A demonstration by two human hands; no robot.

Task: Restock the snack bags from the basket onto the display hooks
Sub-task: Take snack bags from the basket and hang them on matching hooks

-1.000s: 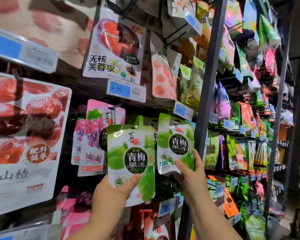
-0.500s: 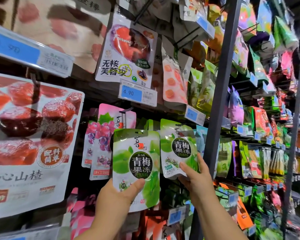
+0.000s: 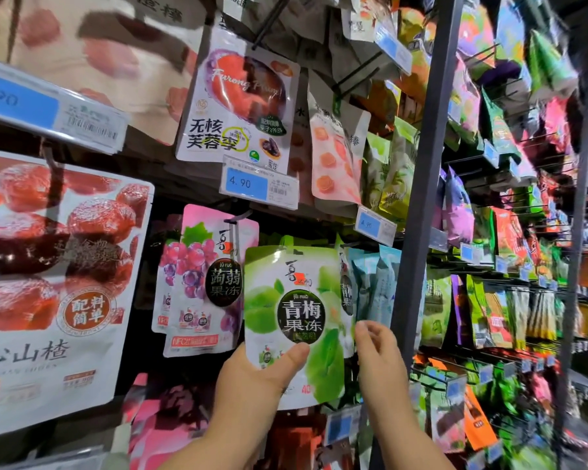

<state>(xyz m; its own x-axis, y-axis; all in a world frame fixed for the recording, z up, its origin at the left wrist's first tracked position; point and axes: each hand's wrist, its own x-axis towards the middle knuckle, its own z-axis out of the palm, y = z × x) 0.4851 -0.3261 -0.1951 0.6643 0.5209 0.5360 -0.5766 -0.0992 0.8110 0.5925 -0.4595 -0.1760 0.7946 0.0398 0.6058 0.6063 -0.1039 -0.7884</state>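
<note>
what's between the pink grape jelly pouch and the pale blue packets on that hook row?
Head view: the green plum jelly pouch gripped by the left hand, with another green pouch edge-on behind it.

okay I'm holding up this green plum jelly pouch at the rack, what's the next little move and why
Probably lift the green plum jelly pouch a little and slide its top hole onto the hook. The left hand pinches its lower edge, its top sits level with the matching green pouches behind, beside the pink grape jelly pouch. The right hand is beside it, free to steady the pouch. The hook itself is hidden.

Glossy plastic green snack bag (image 3: 294, 320); matt grey metal upright (image 3: 421, 184).
</note>
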